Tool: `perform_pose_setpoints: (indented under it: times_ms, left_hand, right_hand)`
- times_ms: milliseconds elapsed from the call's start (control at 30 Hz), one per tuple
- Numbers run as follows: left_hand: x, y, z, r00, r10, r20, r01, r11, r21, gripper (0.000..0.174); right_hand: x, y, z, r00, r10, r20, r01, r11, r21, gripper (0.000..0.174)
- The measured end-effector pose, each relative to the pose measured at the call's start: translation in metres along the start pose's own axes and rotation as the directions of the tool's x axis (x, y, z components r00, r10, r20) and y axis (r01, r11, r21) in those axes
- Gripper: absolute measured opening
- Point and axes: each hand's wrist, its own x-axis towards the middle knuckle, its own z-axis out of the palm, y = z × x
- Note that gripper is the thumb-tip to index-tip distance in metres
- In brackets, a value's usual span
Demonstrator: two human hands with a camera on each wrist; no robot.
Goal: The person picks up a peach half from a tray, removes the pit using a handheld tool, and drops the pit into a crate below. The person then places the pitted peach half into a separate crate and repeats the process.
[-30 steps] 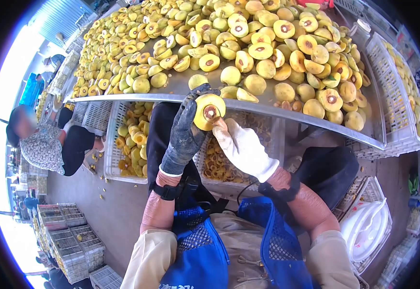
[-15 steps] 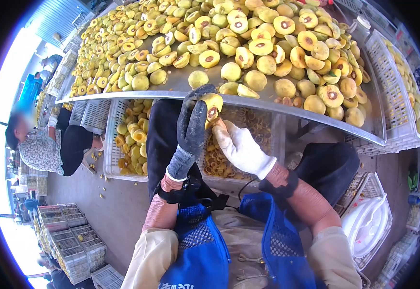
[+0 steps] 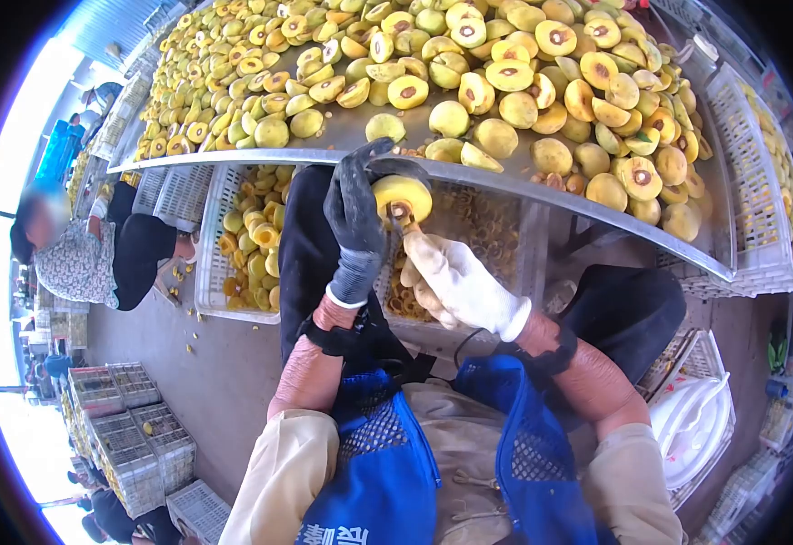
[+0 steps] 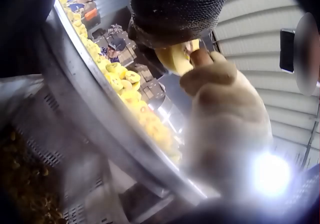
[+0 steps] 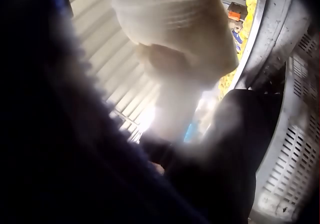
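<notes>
My left hand, in a dark grey coated glove, holds a yellow peach half just in front of the table edge. The cut face and brown pit are tilted down toward my right hand, which wears a stained white knit glove. Its fingers pinch a small pitting tool with a brownish handle, and the tip is at the pit. In the left wrist view the peach half shows between the dark glove and the white-gloved fingers. The right wrist view shows mostly blurred glove, and the tool is hidden there.
A metal table heaped with halved peaches stands ahead, its raised rim close beyond my hands. Below are a crate of pitted halves and a bin of pits. Another crate stands right; a person sits left.
The peach half has turned from facing up, through edge-on, to its cut face tipped downward. My left fingers have shifted round it, and the tool tip has stayed at the pit.
</notes>
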Motion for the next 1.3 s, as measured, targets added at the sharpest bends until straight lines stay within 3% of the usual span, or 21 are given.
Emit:
perform_pose_setpoints:
  times_ms: [33,100,233,300,333,367,433,500,567,600,667,733,833,867,1000,1033,1100,1167,1233,1267,1300]
  left_hand:
    - [0.003,0.000,-0.008,0.998,-0.003,0.058,0.004,1.000,-0.008,0.038]
    - [-0.002,0.008,-0.016,0.968,0.199,0.153,-0.248,0.851,0.463,0.037]
    - [-0.005,0.008,-0.013,0.987,0.158,0.035,-0.161,0.935,0.316,0.035]
    - [-0.009,0.015,0.001,0.993,0.028,-0.113,-0.029,1.000,-0.005,0.033]
    - [-0.010,0.012,0.003,0.990,-0.005,-0.143,-0.004,0.998,-0.065,0.030]
    - [-0.011,0.004,-0.001,0.988,0.108,-0.114,-0.093,0.987,0.127,0.030]
    - [-0.008,-0.008,-0.009,0.954,0.301,0.001,-0.264,0.834,0.485,0.028]
    - [-0.010,-0.010,-0.011,0.985,0.175,-0.007,-0.161,0.918,0.363,0.029]
    - [-0.012,-0.013,-0.006,0.978,0.207,-0.027,-0.191,0.937,0.294,0.030]
    - [-0.013,-0.012,-0.009,0.997,0.068,0.037,-0.072,0.992,0.107,0.036]
    - [-0.022,-0.033,-0.010,0.996,-0.084,-0.020,0.085,0.995,0.052,0.041]
    - [-0.029,-0.038,-0.001,0.974,-0.219,-0.052,0.207,0.963,-0.173,0.053]
    - [-0.026,-0.025,-0.002,0.998,-0.062,0.012,0.062,0.995,-0.074,0.053]
    - [-0.023,-0.011,0.004,0.997,-0.077,-0.022,0.073,0.983,-0.166,0.045]
    - [-0.005,-0.006,-0.010,0.993,0.102,-0.064,-0.080,0.955,0.287,0.030]
    - [0.001,-0.003,-0.010,0.951,-0.245,-0.187,0.211,0.960,-0.183,0.031]
    - [0.023,0.008,-0.033,0.792,-0.571,-0.218,0.258,0.637,-0.727,0.032]
    - [0.033,0.000,-0.069,0.818,-0.438,-0.373,0.122,0.766,-0.631,0.033]
    - [0.049,-0.009,-0.115,0.778,-0.202,-0.595,0.052,0.965,-0.259,0.031]
    - [0.052,-0.035,-0.158,0.771,-0.067,-0.634,0.023,0.997,-0.079,0.030]
    - [0.054,-0.055,-0.189,0.757,0.070,-0.650,-0.002,0.994,0.105,0.029]
  right_hand:
    - [-0.001,-0.001,0.002,1.000,-0.007,0.017,0.008,0.998,-0.064,0.047]
    - [-0.002,-0.002,0.010,0.999,0.001,-0.039,-0.005,0.996,-0.090,0.047]
    - [-0.008,-0.001,0.018,0.997,0.070,-0.034,-0.069,0.998,0.010,0.050]
    - [-0.009,0.000,0.016,0.995,0.093,0.019,-0.095,0.992,0.079,0.051]
    - [-0.008,0.001,0.015,0.995,0.083,0.055,-0.090,0.988,0.127,0.052]
    - [-0.009,0.002,0.015,0.993,0.073,0.091,-0.088,0.981,0.175,0.053]
    - [-0.006,0.000,0.012,0.991,0.077,0.107,-0.094,0.981,0.167,0.053]
    - [-0.006,-0.001,0.011,0.986,0.109,0.125,-0.131,0.973,0.189,0.051]
    - [-0.006,-0.002,0.012,0.979,0.145,0.146,-0.181,0.946,0.270,0.050]
    - [-0.006,-0.002,0.012,0.975,0.162,0.155,-0.204,0.929,0.310,0.049]
    - [-0.005,0.000,0.012,0.970,0.129,0.207,-0.202,0.898,0.390,0.048]
    - [-0.005,0.003,0.011,0.965,0.109,0.239,-0.200,0.894,0.400,0.048]
    - [-0.004,0.003,0.011,0.965,0.095,0.246,-0.177,0.926,0.333,0.050]
    - [-0.004,0.003,0.012,0.968,0.089,0.236,-0.165,0.931,0.325,0.049]
    - [0.002,0.011,0.013,0.971,0.047,0.236,-0.152,0.881,0.449,0.049]
    - [0.002,0.010,0.014,0.970,0.070,0.232,-0.169,0.881,0.441,0.049]
    - [-0.001,0.008,0.015,0.968,0.113,0.222,-0.201,0.879,0.431,0.049]
    - [0.001,0.015,0.012,0.972,0.115,0.206,-0.211,0.812,0.544,0.046]
    - [0.008,0.020,0.010,0.979,0.166,0.119,-0.204,0.737,0.645,0.046]
    - [0.012,0.030,0.000,0.978,0.180,0.108,-0.204,0.691,0.694,0.046]
    - [0.012,0.029,-0.002,0.971,0.239,-0.010,-0.169,0.718,0.675,0.048]
